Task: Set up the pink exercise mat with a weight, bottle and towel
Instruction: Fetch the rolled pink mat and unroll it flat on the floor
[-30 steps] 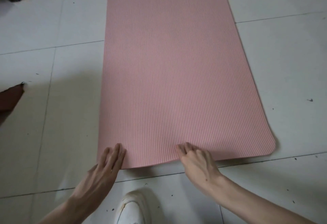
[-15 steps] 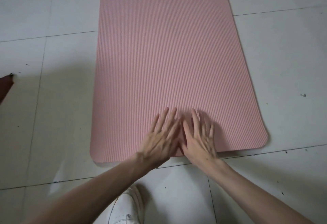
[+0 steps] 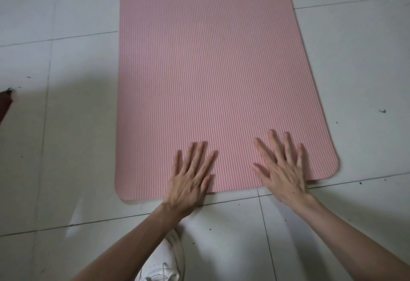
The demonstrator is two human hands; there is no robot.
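Dim soft indoor light, grainy picture, broad shadow on floor (image 3: 66, 136) at left, wide-angle bowing at edges

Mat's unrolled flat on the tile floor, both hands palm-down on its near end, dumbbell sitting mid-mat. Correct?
Not quite: the head view shows no dumbbell; the pink mat is bare apart from the hands. The rest holds: left hand and right hand lie flat, fingers spread, on its near end.
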